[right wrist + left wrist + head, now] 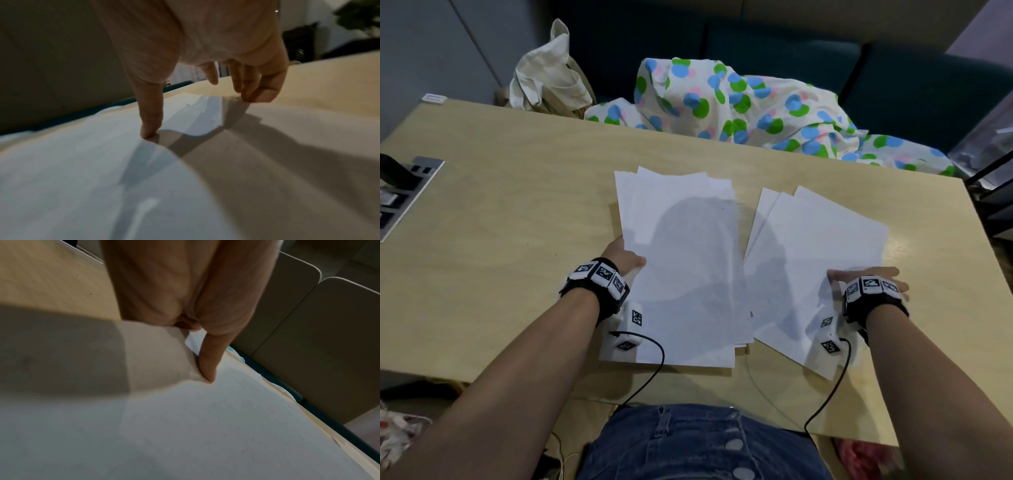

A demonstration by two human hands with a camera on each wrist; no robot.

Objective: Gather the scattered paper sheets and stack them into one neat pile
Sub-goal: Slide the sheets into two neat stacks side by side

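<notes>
Two loose stacks of white sheets lie side by side on the wooden table (500, 205). My left hand (631, 262) grips the left stack (681, 257) at its left edge. The thumb (207, 366) presses on top of that stack (205, 426), and the fingers are hidden under the lifted edge. My right hand (866, 277) rests spread at the right edge of the right stack (815, 260). Its thumb tip (149, 133) touches the top sheet (82, 170), and its fingers (259, 94) touch the table just beside the paper. Sheets in both stacks are fanned and out of line.
A dotted white cloth (739, 102) and a cream bag (548, 78) lie along the table's far edge, with a dark sofa behind. A socket panel (404, 192) sits at the table's left side. Black cables (654, 363) run from my wrists over the near edge.
</notes>
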